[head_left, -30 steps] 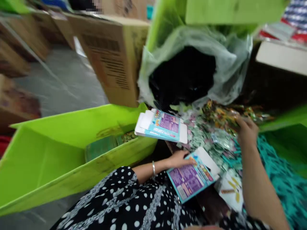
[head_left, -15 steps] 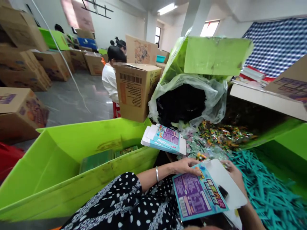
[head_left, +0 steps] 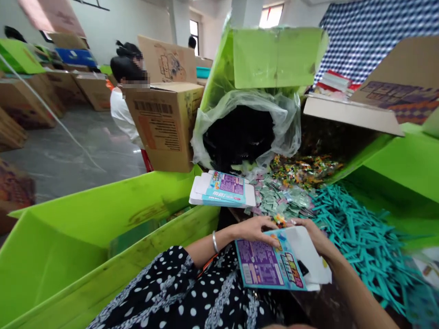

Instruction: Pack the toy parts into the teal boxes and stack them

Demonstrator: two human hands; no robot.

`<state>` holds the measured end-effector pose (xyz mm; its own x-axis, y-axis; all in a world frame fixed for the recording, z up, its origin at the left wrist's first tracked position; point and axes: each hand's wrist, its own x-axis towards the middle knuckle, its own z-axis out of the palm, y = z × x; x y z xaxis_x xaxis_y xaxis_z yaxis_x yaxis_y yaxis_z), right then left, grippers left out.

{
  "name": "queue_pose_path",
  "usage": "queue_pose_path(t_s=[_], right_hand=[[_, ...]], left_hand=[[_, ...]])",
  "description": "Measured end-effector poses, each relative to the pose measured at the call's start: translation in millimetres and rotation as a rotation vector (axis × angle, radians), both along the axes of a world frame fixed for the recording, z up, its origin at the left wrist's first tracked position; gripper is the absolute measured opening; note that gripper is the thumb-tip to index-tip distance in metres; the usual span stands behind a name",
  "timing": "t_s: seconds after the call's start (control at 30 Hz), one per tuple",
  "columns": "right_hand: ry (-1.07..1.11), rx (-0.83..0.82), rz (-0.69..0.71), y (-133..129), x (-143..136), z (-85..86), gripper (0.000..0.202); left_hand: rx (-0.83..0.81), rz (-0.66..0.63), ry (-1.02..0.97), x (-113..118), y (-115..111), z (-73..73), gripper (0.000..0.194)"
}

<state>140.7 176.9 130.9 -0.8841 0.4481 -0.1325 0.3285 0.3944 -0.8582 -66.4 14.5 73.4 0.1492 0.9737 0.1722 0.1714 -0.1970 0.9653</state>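
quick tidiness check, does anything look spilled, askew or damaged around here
Green sachets, orange bits and teal strips lie in loose heaps that meet, which looks spilled, though it may be deliberate. The left green bin has dark smudges. The held box has a white flap out, but no clear damage.

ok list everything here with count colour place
held carton: one, blue and purple, lower centre
sachets: many, mostly green, centre
stacked cartons: at least two, blue and white, beside sachets
strips: many, teal, right
small pieces: many, multicoloured, behind sachets
plastic bag: one, clear, black inside, ahead
bins: several, lime, left, ahead, right
cardboard boxes: several, brown, behind bins
curtain: one, blue and white, back right
people: several, one in white, background
left hand: one, bare, on held carton
right hand: one, bare, carton's far edge
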Motion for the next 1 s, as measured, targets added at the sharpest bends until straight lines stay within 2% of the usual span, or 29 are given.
queue_pose_path(t_s=[0.07,0.13,0.2,0.23,0.27,0.33,0.43,0.53,0.67,0.77,0.87,0.93,1.0], right_hand=[[0.052,0.083,-0.185,2,3,2.4,0.053],[0.125,0.306,-0.392,5,14,11.4,0.058],[0.166,0.483,-0.495,9,28,25.0,0.051],[0.140,0.485,-0.510,10,35,32.5,0.044],[0.109,0.483,-0.499,10,41,39.9,0.040],[0.036,0.499,-0.360,9,49,52.6,0.036],[-0.070,0.613,-0.169,4,50,57.7,0.037],[-0.110,0.750,-0.103,4,41,42.7,0.038],[-0.085,0.782,-0.054,0,20,16.9,0.036],[-0.126,0.737,0.049,-6,10,15.3,0.034],[-0.102,0.605,0.206,-6,12,27.4,0.029],[-0.065,0.506,0.258,-2,17,35.1,0.025],[-0.064,0.449,0.230,1,19,37.6,0.022]], left_hand=[[-0.018,0.028,-0.053,-2,-5,1.7,0.056],[-0.084,0.090,-0.107,-4,-10,-0.3,0.054],[-0.160,0.151,-0.136,-5,-11,-6.8,0.055],[-0.189,0.163,-0.153,-5,-9,-11.0,0.056],[-0.214,0.157,-0.167,-4,-7,-15.4,0.057],[-0.231,0.132,-0.210,1,-3,-22.3,0.057],[-0.207,0.113,-0.271,10,2,-26.9,0.056],[-0.180,0.117,-0.298,19,6,-28.4,0.055],[-0.165,0.176,-0.340,27,9,-31.9,0.063],[-0.133,0.267,-0.358,30,6,-35.5,0.070],[-0.097,0.375,-0.341,28,0,-38.2,0.072],[-0.087,0.379,-0.317,27,-3,-38.6,0.072],[-0.091,0.324,-0.314,27,-4,-37.5,0.071]])
